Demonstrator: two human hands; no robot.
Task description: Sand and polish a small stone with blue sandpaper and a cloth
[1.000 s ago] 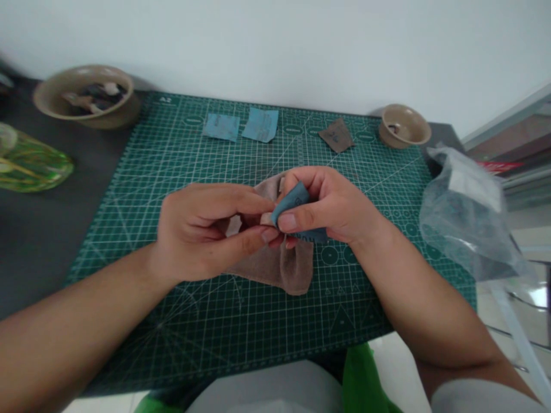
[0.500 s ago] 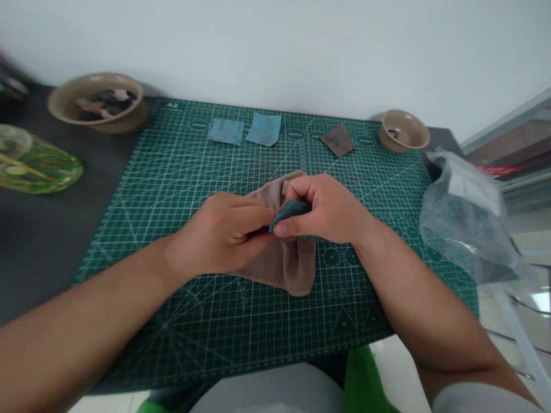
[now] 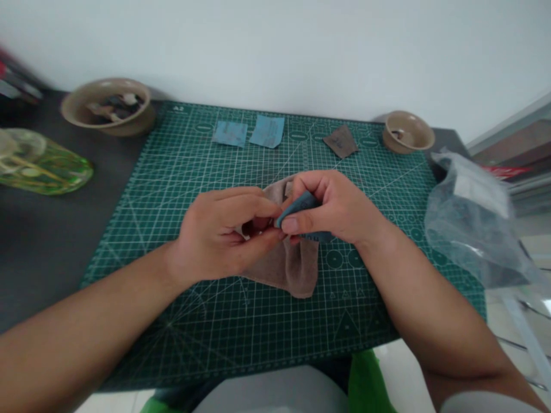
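Over a brown cloth (image 3: 279,268), both hands meet close together. My right hand (image 3: 340,209) pinches a folded piece of blue-grey sandpaper (image 3: 301,203) with dark print on its back. Its folded edge touches the fingertips of my left hand (image 3: 228,232). Those left fingers are closed in a pinch around something small that they and the sandpaper mostly hide; I cannot make out what it is. The cloth lies crumpled on a green cutting mat (image 3: 206,350).
Two light-blue sandpaper squares (image 3: 230,133) and a brown one (image 3: 341,141) lie along the mat's back. A large bowl (image 3: 73,112) with small pieces and a bottle with green contents (image 3: 51,166) stand left. At right are a small bowl (image 3: 400,143) and a clear plastic bag (image 3: 469,229).
My left fingers have opened slightly at the knuckles, showing a gap between thumb and forefinger. The sandpaper in my right hand is tilted a little more. The view has shifted slightly.
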